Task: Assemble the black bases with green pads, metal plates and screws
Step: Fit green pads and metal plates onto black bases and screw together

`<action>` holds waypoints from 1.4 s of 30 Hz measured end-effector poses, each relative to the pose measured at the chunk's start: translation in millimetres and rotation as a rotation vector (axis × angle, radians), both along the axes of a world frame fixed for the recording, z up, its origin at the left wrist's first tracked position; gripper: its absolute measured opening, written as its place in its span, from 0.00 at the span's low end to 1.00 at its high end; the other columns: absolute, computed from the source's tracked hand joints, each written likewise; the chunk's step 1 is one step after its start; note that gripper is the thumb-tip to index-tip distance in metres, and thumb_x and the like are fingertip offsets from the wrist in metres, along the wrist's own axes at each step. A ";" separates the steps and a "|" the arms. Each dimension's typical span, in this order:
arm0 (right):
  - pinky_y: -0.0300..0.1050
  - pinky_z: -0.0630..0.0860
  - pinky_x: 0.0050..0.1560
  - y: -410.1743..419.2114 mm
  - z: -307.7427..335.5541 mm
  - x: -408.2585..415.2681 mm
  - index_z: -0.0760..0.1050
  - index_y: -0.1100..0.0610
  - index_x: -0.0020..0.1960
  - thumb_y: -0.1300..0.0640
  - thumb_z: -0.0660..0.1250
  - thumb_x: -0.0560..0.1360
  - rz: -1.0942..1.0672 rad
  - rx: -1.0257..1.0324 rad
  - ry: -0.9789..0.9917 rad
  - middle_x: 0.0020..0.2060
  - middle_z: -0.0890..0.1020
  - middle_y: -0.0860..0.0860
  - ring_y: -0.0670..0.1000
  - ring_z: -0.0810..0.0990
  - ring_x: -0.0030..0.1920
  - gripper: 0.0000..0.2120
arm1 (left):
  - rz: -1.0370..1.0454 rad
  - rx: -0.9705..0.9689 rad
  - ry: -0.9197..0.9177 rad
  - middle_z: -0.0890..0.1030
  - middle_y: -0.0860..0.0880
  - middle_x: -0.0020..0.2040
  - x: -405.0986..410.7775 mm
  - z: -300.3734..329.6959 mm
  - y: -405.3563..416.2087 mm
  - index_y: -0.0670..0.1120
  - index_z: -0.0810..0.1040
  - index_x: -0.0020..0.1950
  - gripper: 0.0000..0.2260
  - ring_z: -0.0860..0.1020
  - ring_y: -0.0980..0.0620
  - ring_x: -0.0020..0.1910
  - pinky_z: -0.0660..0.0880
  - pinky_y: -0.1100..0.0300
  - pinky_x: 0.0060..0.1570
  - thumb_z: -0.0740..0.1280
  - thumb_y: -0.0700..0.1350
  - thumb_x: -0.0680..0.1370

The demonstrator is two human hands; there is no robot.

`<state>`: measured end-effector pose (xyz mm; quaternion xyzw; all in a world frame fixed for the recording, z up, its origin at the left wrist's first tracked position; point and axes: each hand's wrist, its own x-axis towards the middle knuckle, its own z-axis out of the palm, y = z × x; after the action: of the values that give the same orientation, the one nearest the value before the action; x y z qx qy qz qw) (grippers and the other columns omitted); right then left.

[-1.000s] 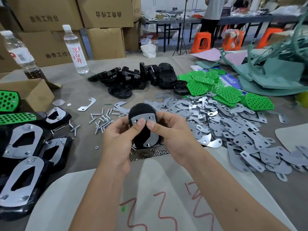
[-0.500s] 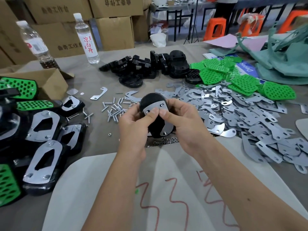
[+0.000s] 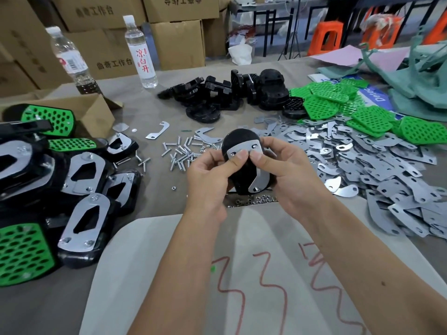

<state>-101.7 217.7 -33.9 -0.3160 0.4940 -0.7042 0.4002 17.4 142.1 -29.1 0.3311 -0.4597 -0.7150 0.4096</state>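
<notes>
While both hands hold one black base [image 3: 238,175] up over the counter [image 3: 154,204], the head view shows a curved metal plate [image 3: 244,149] laid on its upturned face, with the left hand [image 3: 208,175] and the right hand [image 3: 283,170] each curled round a side of the base and both thumbs pressing the plate's top bar flat. Small fasteners show at the plate's two upper holes and at its lower tip, though whether they are tightened cannot be told. To do this step well, I judge the thumbs should keep the plate square so that its holes sit over the holes in the base, and neither hand should let go before a screw from the loose screws [image 3: 180,153] is ready; a slipped plate would mean lining it up again. More plates lie heaped in the plate pile [image 3: 377,165] to the right, green pads [image 3: 367,117] beyond it, and spare bases [image 3: 232,93] farther back; finished pieces [image 3: 82,226] are stacked on the left. Writing that reads: a water bottle [image 3: 141,52] carries red characters 凉白开, a cardboard box [image 3: 106,54] behind it is printed 曲奇工作台, and a blue sheet [image 3: 373,93] near the pads shows letters that look like "Detec", partly covered.
</notes>
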 end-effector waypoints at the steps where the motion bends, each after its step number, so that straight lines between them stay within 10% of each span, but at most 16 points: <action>1: 0.53 0.83 0.45 -0.3 -0.2 0.3 0.79 0.61 0.60 0.63 0.70 0.79 -0.012 -0.005 0.008 0.50 0.86 0.59 0.58 0.84 0.48 0.10 | 0.000 0.016 0.008 0.78 0.39 0.47 0.4 -0.5 -0.2 0.34 0.81 0.54 0.12 0.80 0.43 0.45 0.80 0.59 0.35 0.77 0.37 0.74; 8: 0.60 0.81 0.59 0.9 7.0 -15.3 0.78 0.63 0.62 0.66 0.66 0.81 -0.212 -0.043 -0.069 0.56 0.86 0.58 0.56 0.85 0.54 0.10 | 0.106 -0.209 -0.108 0.86 0.49 0.45 11.9 -0.6 -17.8 0.46 0.85 0.50 0.07 0.82 0.52 0.44 0.79 0.58 0.46 0.77 0.36 0.75; 16: 0.47 0.83 0.45 4.5 5.9 -31.2 0.81 0.55 0.53 0.63 0.70 0.80 -0.398 -0.057 -0.029 0.47 0.88 0.50 0.49 0.87 0.47 0.05 | -0.169 -0.971 -0.900 0.77 0.62 0.48 18.7 -15.5 -20.6 0.62 0.82 0.46 0.11 0.66 0.56 0.55 0.64 0.63 0.48 0.82 0.55 0.68; 24: 0.58 0.86 0.50 1.7 5.9 -30.5 0.73 0.57 0.64 0.57 0.66 0.84 -0.424 0.036 -0.242 0.56 0.85 0.56 0.56 0.87 0.54 0.10 | -0.149 -1.088 -1.065 0.73 0.55 0.48 9.3 -16.4 -17.4 0.53 0.79 0.47 0.05 0.67 0.51 0.57 0.63 0.59 0.50 0.72 0.51 0.80; 34: 0.67 0.81 0.59 1.2 7.5 -24.2 0.82 0.54 0.59 0.61 0.66 0.84 -0.362 0.117 -0.072 0.52 0.88 0.53 0.57 0.87 0.54 0.08 | 0.242 -0.771 -0.666 0.78 0.56 0.37 18.6 -10.2 -28.6 0.48 0.75 0.45 0.08 0.78 0.48 0.41 0.70 0.56 0.41 0.67 0.44 0.84; 38: 0.67 0.81 0.59 -2.7 3.5 -14.4 0.81 0.56 0.60 0.62 0.65 0.84 -0.289 0.110 0.002 0.52 0.88 0.57 0.63 0.86 0.56 0.09 | 0.047 -0.293 -0.209 0.79 0.51 0.32 7.0 -3.5 -12.5 0.44 0.79 0.44 0.07 0.76 0.56 0.28 0.77 0.60 0.28 0.69 0.40 0.82; 42: 0.69 0.78 0.62 -4.1 -0.6 -5.9 0.82 0.55 0.59 0.62 0.63 0.84 -0.166 0.093 0.167 0.54 0.86 0.59 0.63 0.84 0.58 0.10 | -0.059 -0.235 -0.203 0.80 0.42 0.35 -0.9 -6.8 -2.0 0.41 0.81 0.43 0.06 0.77 0.49 0.27 0.76 0.60 0.25 0.72 0.39 0.80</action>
<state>-107.6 213.7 -34.5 -0.3126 0.5824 -0.6824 0.3121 16.5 140.1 -36.0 0.3377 -0.5889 -0.6309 0.3756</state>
